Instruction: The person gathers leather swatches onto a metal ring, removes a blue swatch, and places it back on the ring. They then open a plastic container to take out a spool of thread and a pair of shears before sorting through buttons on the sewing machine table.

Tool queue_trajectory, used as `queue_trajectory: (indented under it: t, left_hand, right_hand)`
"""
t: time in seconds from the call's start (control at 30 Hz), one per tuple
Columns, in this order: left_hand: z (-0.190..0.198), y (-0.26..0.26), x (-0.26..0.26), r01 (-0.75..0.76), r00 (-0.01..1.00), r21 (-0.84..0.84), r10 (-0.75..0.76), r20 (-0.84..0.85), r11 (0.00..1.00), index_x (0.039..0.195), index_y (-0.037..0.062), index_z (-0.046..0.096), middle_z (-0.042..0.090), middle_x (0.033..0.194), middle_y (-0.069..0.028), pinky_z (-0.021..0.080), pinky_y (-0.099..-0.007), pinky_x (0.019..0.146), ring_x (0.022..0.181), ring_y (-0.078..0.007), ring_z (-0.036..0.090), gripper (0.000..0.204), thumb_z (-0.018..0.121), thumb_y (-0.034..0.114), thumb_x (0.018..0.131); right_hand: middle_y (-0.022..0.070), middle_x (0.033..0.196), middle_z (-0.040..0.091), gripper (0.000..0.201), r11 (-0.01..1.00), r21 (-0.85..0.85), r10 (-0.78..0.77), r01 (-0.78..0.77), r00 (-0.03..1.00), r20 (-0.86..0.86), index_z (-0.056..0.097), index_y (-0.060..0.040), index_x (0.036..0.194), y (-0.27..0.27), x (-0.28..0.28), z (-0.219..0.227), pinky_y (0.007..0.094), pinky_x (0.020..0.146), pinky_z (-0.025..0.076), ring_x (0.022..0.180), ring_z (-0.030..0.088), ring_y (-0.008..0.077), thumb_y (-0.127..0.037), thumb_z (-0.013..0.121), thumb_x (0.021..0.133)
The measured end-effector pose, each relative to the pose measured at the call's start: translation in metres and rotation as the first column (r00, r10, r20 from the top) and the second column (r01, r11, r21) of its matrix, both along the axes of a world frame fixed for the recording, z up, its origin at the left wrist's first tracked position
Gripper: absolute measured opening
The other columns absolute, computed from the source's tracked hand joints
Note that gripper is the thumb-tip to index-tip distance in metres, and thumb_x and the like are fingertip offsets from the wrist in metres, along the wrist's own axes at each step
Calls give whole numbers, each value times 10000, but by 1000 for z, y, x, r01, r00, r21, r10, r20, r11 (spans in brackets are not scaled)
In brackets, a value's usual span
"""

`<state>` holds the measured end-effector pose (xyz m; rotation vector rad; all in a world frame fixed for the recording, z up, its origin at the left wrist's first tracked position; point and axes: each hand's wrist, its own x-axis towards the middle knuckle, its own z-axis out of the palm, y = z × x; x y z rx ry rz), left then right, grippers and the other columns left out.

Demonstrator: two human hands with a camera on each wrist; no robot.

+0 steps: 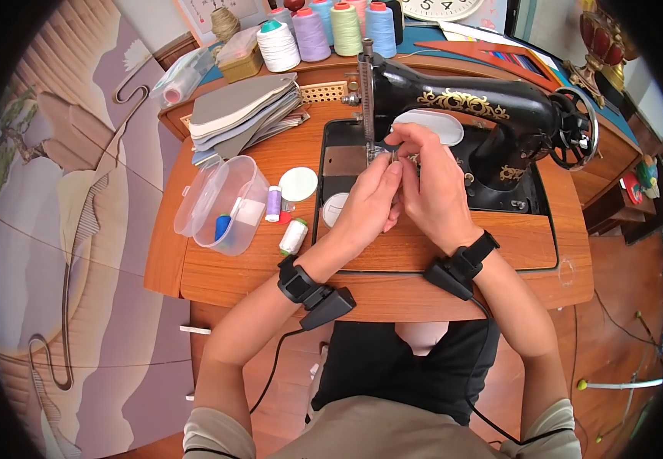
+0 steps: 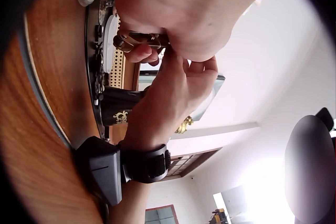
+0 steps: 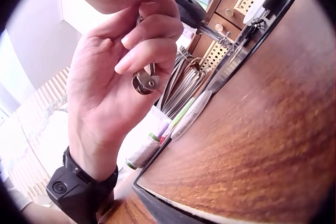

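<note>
My left hand [image 1: 375,187] is raised over the front of the black sewing machine bed. Its curled fingers grip a small metal tool [image 3: 146,82] with a rounded end and a rivet, lying across the palm in the right wrist view. From the left wrist view the tool [image 2: 131,41] sticks out beneath that hand. Bent fingers of my right hand [image 1: 432,187] meet the left fingertips, and I cannot tell what lies between them. Just behind both hands stands the sewing machine [image 1: 461,96], its needle area partly covered by them.
Left of the machine are a clear plastic box [image 1: 251,183], a purple thread spool [image 1: 273,203], a white thread spool [image 1: 293,237] and a pale disc [image 1: 298,184]. Fabric samples [image 1: 243,115] lie behind the box. Several large thread cones, one white [image 1: 278,50], line the back shelf.
</note>
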<state>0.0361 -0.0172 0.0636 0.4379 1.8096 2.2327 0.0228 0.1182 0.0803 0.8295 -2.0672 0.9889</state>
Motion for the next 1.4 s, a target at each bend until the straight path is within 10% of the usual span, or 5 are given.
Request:
queue_trajectory:
  t: [0.23, 0.4, 0.43, 0.6, 1.4]
  left_hand:
    - [8, 0, 3, 38, 999, 169, -42, 21, 985, 1083, 71, 493, 488, 781, -14, 330, -207, 438, 564, -77, 438, 294, 371, 337, 1045]
    - [18, 0, 9, 102, 988, 276, -129, 84, 956, 1079, 48, 494, 473, 777, -31, 315, -205, 446, 563, -87, 411, 342, 373, 365, 1036]
    - [17, -3, 9, 87, 990, 280, -115, 83, 956, 1079, 48, 494, 473, 777, -31, 315, -205, 446, 563, -87, 411, 342, 373, 365, 1036]
    - [17, -7, 3, 121, 989, 376, -144, 32, 919, 1025, 45, 497, 474, 764, -41, 325, -208, 432, 552, -89, 413, 325, 362, 340, 1037]
    - [46, -25, 7, -134, 973, 356, 191, -130, 925, 978, 38, 522, 375, 651, 30, 258, -179, 375, 461, -37, 328, 214, 471, 245, 1004]
  right_hand:
    - [117, 1060, 612, 445, 895, -401, 269, -193, 953, 142, 429, -11, 1242, -2, -4, -8, 283, 772, 499, 848, 615, 162, 114, 553, 834]
    - [151, 1135, 572, 449, 402, -874, 722, -273, 682, 119, 416, -5, 1273, 3, -6, 2, 277, 757, 494, 851, 587, 132, 48, 596, 865]
    - [136, 1114, 567, 397, 129, -962, 913, -241, 408, 20, 441, -9, 1267, 12, -6, 9, 277, 746, 459, 794, 527, 122, -38, 581, 897]
    - [75, 1011, 517, 345, -148, -985, 980, -90, 120, -158, 472, 0, 1244, 20, -15, 2, 273, 742, 406, 738, 429, 118, -96, 540, 919]
    - [51, 1104, 563, 447, 19, -987, 995, -157, 99, 3, 472, -63, 1253, 9, -5, 2, 239, 751, 429, 833, 518, 78, 48, 624, 848]
